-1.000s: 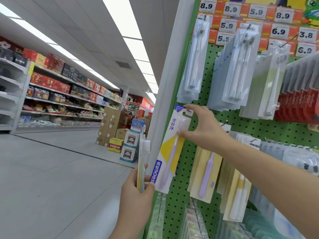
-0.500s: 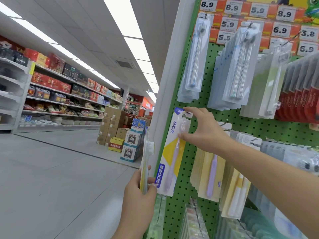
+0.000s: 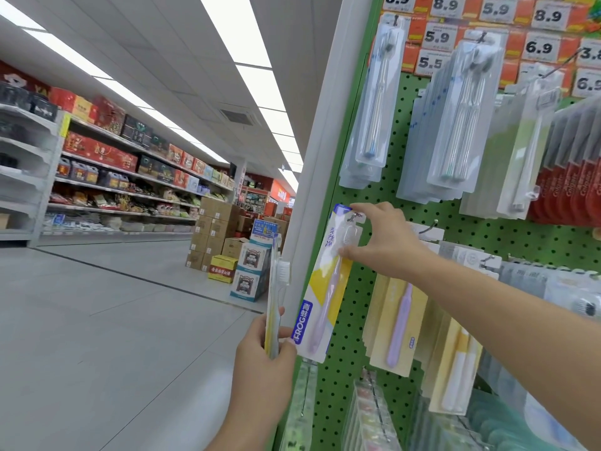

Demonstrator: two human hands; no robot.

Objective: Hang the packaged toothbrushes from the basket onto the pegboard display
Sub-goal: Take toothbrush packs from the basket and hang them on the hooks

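Note:
My right hand [image 3: 387, 242] pinches the top of a white, yellow and blue toothbrush pack [image 3: 322, 288] with a lilac brush, holding its hang hole at a metal peg on the green pegboard [image 3: 361, 320], left column. My left hand [image 3: 263, 359] grips a second toothbrush pack [image 3: 275, 297] edge-on, upright, just left of the white upright post [image 3: 322, 131]. More of the same lilac and yellow packs [image 3: 400, 323] hang to the right of the held one. No basket is in view.
Clear blister packs [image 3: 455, 125] and red packs [image 3: 572, 190] hang on pegs above, under a row of price tags [image 3: 540, 47]. More goods hang low on the board. The aisle floor opens to the left, with stacked cartons [image 3: 221, 236] and stocked shelves [image 3: 123, 177] beyond.
My right hand has brought the lilac pack closer against the pegboard so its hole meets the peg. My left hand and its pack have shifted slightly right and up.

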